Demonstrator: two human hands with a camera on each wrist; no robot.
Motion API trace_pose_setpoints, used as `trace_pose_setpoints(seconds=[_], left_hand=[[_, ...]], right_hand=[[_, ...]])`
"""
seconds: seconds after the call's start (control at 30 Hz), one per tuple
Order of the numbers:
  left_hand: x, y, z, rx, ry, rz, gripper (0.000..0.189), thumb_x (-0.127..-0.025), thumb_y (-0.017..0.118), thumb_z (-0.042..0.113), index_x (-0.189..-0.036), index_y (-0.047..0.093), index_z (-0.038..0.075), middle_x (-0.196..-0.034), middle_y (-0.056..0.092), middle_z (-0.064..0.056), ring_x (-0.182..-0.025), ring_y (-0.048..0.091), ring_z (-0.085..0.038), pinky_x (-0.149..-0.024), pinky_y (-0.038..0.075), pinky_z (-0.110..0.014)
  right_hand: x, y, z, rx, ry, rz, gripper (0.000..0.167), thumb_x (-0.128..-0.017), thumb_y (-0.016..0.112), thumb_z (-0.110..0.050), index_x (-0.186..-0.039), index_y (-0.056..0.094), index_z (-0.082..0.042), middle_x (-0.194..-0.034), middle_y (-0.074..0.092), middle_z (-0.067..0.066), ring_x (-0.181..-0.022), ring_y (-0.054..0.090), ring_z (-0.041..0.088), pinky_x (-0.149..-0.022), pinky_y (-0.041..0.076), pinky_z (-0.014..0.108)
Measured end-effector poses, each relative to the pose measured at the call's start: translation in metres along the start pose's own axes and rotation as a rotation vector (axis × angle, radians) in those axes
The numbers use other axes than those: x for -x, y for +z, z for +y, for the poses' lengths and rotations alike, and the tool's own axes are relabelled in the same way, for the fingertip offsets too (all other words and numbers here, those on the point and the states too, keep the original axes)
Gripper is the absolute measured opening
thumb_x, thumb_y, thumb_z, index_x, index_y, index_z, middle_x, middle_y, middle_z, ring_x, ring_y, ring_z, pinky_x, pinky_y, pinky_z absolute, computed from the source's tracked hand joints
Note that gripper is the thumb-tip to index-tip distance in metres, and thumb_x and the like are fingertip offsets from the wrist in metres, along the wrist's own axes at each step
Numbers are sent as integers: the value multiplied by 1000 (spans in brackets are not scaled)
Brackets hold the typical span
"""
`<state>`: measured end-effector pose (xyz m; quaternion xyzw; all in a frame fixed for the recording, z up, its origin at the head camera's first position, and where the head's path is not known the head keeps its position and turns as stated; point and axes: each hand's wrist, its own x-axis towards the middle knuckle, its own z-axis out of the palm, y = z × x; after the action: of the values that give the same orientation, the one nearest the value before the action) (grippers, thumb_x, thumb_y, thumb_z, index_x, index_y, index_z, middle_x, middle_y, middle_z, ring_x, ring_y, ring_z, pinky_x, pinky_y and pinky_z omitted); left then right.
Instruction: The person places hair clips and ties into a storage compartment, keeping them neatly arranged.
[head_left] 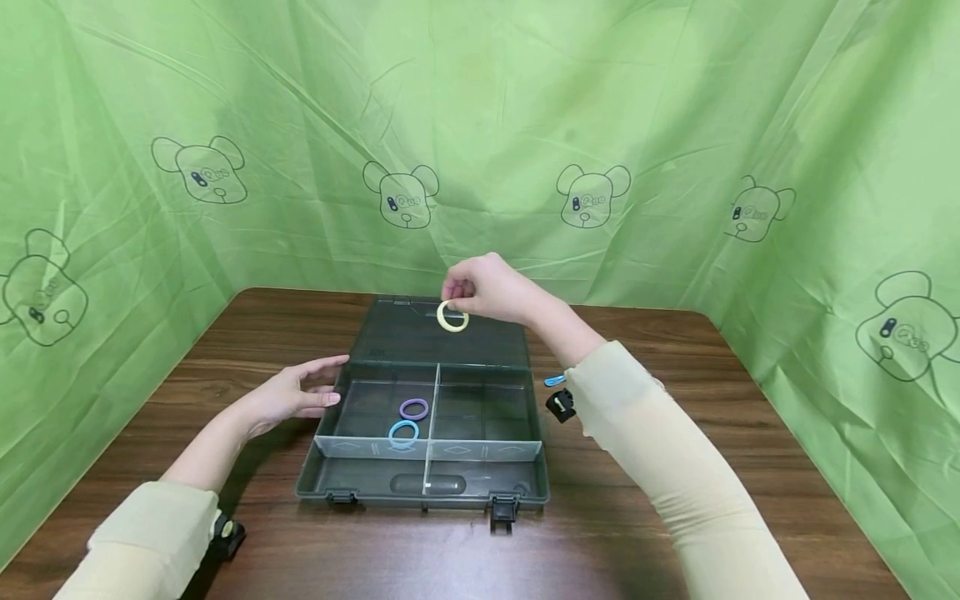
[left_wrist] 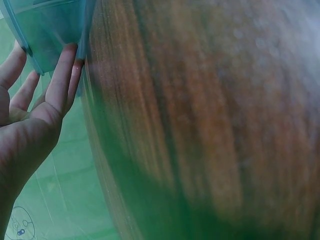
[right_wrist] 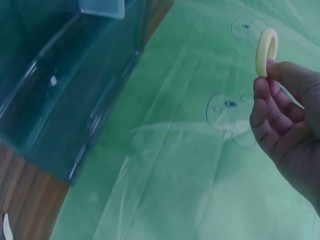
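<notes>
My right hand (head_left: 491, 287) pinches a pale yellow hair tie (head_left: 466, 325) between thumb and fingertips, above the raised lid of a dark translucent divided box (head_left: 311, 483). The right wrist view shows the same ring-shaped hair tie (right_wrist: 260, 57) standing upright in the fingertips. A purple hair tie (head_left: 414, 416) and a blue hair tie (head_left: 403, 423) lie near each other in the box's back left compartment. Against the box's left side rest the fingers of my left hand (head_left: 288, 396), spread and loosely extended; the left wrist view shows those fingertips at its wall (left_wrist: 57, 30).
The box's lid (head_left: 405, 333) is folded back behind it. Clear dividers (head_left: 487, 451) split the inside into several compartments, and one latch (head_left: 503, 510) hangs at the front. A small blue hair clip (head_left: 555, 381) lies right of the box. Green cloth (head_left: 480, 100) surrounds the wooden table (head_left: 360, 558).
</notes>
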<state>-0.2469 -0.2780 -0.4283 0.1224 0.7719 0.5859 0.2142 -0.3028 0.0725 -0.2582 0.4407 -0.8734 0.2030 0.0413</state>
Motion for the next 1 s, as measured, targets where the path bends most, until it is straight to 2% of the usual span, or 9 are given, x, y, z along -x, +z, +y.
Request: trace_pose_setpoints(seconds=[0.23,0.47,0.67,0.8,1.0], left_hand=[[0,-1,-1,5,3,1,75,-90,64,10,-151,20,9,-151,16,-29,-134,26,-47,-94,50,-40],[0,1,1,6,-1,5,72,-91,61,7,-150,20,8,-148,21,-32,-126,41,-44,-92,52,-40],[-2,-1,-1,22,1,-2,72,-91,61,7,-150,21,8,-148,24,-31,-125,43,-41,-92,52,-39],[-2,-1,0,23,-2,-6,73,-91,62,8,-150,20,8,-148,23,-31,-125,44,-41,-92,52,-39],[0,0,2,12,-12,0,76,-90,65,12,-151,19,8,-148,22,-32,-126,43,-41,-92,52,-39]], right_hand=[[-21,21,-13,-16,-38,-25,4,-84,69,-11,-87,70,-11,-77,65,-4,-72,58,7,-69,48,18],[-37,46,-22,-27,-66,-67,2,-84,68,-11,-85,69,-13,-78,66,-5,-72,59,4,-69,48,15],[-47,64,-29,-33,-74,-93,6,-83,70,-13,-82,67,-17,-76,66,-7,-71,58,1,-68,47,13],[-50,78,-33,-61,-71,-162,3,-83,71,-14,-85,69,-15,-78,66,-6,-72,59,2,-68,47,12],[-54,101,-37,-54,-116,-274,6,-84,70,-15,-89,70,-12,-80,67,-5,-72,60,2,-68,46,10]])
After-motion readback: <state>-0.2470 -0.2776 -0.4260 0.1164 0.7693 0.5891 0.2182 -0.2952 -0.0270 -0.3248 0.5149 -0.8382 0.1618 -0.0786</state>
